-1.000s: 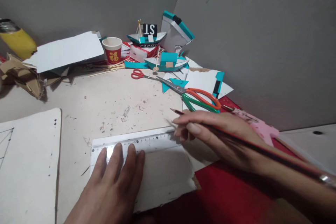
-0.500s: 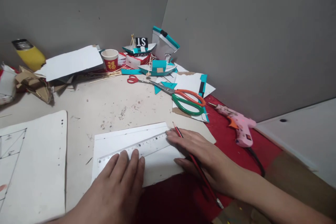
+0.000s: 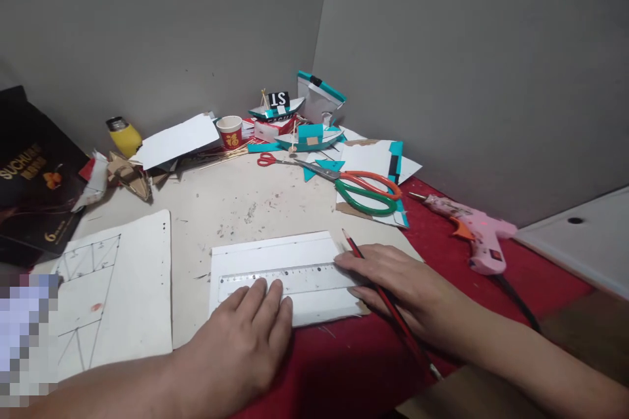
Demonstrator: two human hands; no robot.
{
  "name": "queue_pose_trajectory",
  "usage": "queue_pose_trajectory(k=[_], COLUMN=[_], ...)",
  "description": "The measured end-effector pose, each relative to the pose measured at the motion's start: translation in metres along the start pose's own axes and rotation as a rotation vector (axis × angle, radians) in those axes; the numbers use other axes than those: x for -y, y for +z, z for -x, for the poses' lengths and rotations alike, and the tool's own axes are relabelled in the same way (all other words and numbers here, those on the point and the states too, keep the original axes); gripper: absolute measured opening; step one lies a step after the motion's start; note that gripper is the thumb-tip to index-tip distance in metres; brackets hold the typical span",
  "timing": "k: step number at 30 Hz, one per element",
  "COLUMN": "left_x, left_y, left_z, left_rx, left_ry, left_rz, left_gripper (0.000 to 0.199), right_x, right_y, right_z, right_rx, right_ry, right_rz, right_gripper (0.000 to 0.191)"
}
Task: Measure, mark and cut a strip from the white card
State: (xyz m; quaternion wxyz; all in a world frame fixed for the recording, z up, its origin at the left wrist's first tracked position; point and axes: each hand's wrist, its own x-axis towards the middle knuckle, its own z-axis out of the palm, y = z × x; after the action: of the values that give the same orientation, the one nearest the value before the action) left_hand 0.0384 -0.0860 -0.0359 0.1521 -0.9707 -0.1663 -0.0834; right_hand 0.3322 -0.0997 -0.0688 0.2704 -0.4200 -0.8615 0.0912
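A clear plastic ruler (image 3: 302,278) lies across a white sheet of card (image 3: 275,245), almost in line with its long edge. Flat fingers of my left hand (image 3: 246,340) press on the ruler's left half from the near side. At its right end, my right hand (image 3: 403,281) touches the ruler with thumb and fingertips. That same hand carries a red and black pencil (image 3: 388,304), its sharpened tip pointing away past the fingers. A faint line with small marks runs near the card's far edge. Part of the card is hidden under my left hand.
Beyond the card lie large scissors (image 3: 368,193) with orange and green handles. A pink glue gun (image 3: 484,236) rests at right. Paper boats (image 3: 309,137), a paper cup (image 3: 230,131) and sticks stand at the back. A notebook (image 3: 142,275) with drawn lines and a black box (image 3: 34,170) are at left.
The ruler has turned from a slant to lie nearly parallel with the card's far edge, both hands moving with it. My view has swung left, bringing the black box in.
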Motion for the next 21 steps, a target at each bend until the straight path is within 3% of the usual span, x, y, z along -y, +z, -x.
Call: queue_pose_trajectory(k=[12,21], left_x=[-0.001,-0.003], left_y=[0.000,0.004], left_z=[-0.004,-0.008], left_rx=[-0.081,-0.117], left_ry=[0.074,-0.047], left_rz=[0.020,0.212], left_gripper=[0.034,0.035], right_x=[0.010,0.006], right_y=[-0.007,-0.006], right_z=[0.015,0.015], right_rx=[-0.059,-0.086], right_ry=[-0.065,-0.025], right_rz=[0.031,0.001], right_gripper=[0.032,0.033])
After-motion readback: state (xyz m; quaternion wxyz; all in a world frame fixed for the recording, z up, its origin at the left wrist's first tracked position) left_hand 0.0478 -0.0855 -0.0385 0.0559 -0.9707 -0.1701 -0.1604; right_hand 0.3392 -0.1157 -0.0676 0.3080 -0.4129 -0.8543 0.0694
